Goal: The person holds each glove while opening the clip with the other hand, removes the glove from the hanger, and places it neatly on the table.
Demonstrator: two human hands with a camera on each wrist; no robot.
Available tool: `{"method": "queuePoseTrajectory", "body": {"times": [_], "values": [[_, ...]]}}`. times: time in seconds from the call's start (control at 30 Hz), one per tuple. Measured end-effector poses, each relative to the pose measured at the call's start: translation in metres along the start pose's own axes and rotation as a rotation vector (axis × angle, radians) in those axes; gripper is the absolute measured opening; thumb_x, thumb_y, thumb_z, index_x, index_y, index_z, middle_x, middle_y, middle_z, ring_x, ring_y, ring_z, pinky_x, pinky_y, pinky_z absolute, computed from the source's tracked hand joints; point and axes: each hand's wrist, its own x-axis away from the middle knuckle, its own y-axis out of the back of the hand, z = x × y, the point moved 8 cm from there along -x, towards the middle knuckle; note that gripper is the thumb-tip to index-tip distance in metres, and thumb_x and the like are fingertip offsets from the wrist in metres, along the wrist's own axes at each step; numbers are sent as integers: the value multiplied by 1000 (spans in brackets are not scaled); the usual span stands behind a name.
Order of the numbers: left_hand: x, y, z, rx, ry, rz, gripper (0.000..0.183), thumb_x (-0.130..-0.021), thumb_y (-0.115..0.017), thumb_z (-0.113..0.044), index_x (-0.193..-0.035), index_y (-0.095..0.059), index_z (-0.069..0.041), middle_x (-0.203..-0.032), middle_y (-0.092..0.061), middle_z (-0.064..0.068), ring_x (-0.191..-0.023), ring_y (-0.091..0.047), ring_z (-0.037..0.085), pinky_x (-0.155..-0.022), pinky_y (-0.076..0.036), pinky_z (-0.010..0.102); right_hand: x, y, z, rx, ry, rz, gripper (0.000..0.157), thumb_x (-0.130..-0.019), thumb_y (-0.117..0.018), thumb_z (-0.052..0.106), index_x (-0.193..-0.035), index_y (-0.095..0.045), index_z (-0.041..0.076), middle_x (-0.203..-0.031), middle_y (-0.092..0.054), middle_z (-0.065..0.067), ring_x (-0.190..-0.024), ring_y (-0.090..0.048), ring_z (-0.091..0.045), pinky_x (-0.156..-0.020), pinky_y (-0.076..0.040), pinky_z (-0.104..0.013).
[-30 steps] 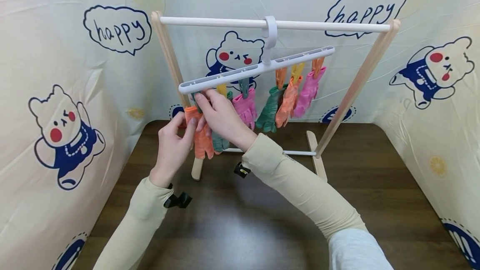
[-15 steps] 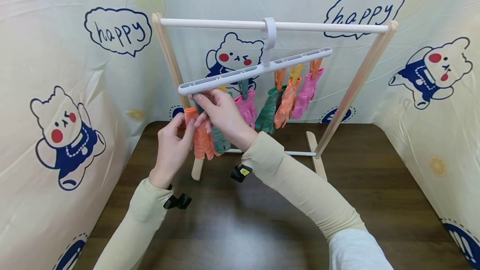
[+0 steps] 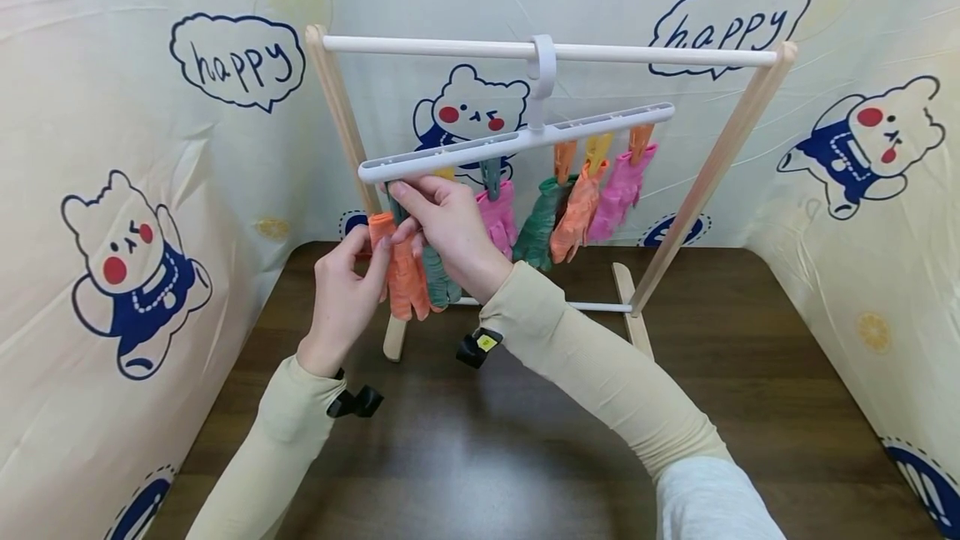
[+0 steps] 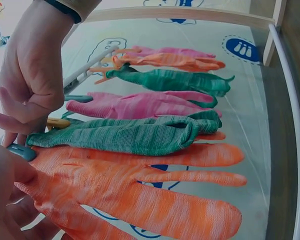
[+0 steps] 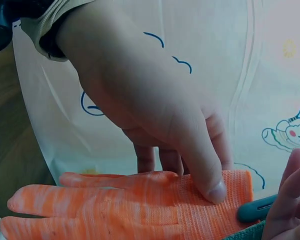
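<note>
An orange knit glove (image 3: 407, 277) hangs fingers-down below the left end of a pale hanger bar (image 3: 442, 158). My left hand (image 3: 341, 298) pinches its cuff, the thumb (image 5: 216, 192) lying on the ribbing in the right wrist view. A teal clothespin (image 5: 257, 207) is at the cuff's edge, and my right hand (image 3: 457, 227) pinches it just under the bar. Beside the orange glove hangs a green glove (image 4: 120, 134), near a yellow clothespin (image 4: 57, 123). A pink glove (image 3: 497, 211) hangs from another teal clothespin (image 3: 491, 179).
Along the hanger's right half, orange and yellow clothespins hold a green glove (image 3: 536, 223), an orange glove (image 3: 577, 215) and a pink glove (image 3: 622, 190). The hanger's hook (image 3: 543, 65) sits over a white rail (image 3: 660, 52) on a wooden-legged rack above the brown table (image 3: 480, 440).
The hanger's right end has swung slightly right and lower, its gloves with it. My right hand has shifted a little; my left hand keeps its pinch on the orange glove's cuff.
</note>
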Motion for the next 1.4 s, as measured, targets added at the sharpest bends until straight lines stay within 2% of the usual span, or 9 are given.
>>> {"method": "queuePoseTrajectory", "body": {"times": [0.37, 0.53, 0.63, 0.77, 0.87, 0.93, 1.13, 1.4], "values": [[1, 1, -1, -9, -26, -6, 16, -104, -63, -13, -108, -68, 1, -95, -73, 14, -89, -70, 24, -81, -49, 11, -1, 2, -2, -25, -15, -31, 33, -104, -63, 15, -136, -68, 6, -95, -72, -13, -57, -66, -10, -53, -49, -20], [3, 1, 2, -6, -22, -3, 15, -104, -63, -13, -108, -68, 1, -97, -74, 14, -89, -71, 24, -80, -50, 11, -1, 2, -2, -23, -13, -34, 33, -104, -64, 15, -135, -69, 6, -101, -70, -22, -56, -64, -10, -53, -48, -19], [5, 1, 5, -5, -9, 8, 16, -104, -64, -13, -110, -69, 2, -98, -74, 15, -89, -69, 22, -82, -49, 11, -2, 3, -1, -31, -8, -35, 32, -104, -64, 15, -134, -69, 5, -106, -72, -20, -56, -63, -9, -53, -48, -19], [8, 2, 11, -18, 18, 15, 17, -104, -63, -13, -110, -69, 2, -98, -74, 14, -87, -67, 18, -81, -50, 12, -2, 3, 0, -32, -7, -33, 31, -104, -64, 16, -132, -70, 6, -90, -72, -8, -53, -58, -10, -51, -45, -19], [10, 4, 15, -31, 31, 7, 17, -104, -63, -14, -109, -70, 1, -95, -74, 13, -85, -66, 16, -80, -50, 12, -2, 4, -2, -17, -29, -32, 30, -104, -64, 18, -131, -71, 7, -73, -62, -4, -51, -53, -11, -50, -40, -21], [12, 5, 17, -37, 36, 2, 17, -104, -64, -14, -108, -70, 1, -94, -73, 13, -84, -65, 17, -78, -49, 12, -2, 4, -5, -7, -51, -31, 29, -104, -64, 19, -131, -72, 9, -69, -56, -4, -50, -49, -11, -50, -37, -22], [15, 6, 21, -45, 47, 6, 18, -103, -64, -14, -107, -70, 2, -94, -73, 15, -85, -66, 20, -79, -48, 11, -3, 7, -10, 31, -77, -17, 31, -104, -64, 24, -131, -71, 11, -75, -56, -5, -51, -45, -12, -53, -37, -24], [18, 10, 27, -60, 78, 10, 18, -104, -64, -15, -106, -70, 1, -94, -73, 13, -85, -65, 18, -79, -49, 11, -2, 7, -10, 43, -40, 12, 34, -105, -63, 29, -134, -68, 12, -81, -56, -8, -55, -49, -14, -57, -40, -26]]}}
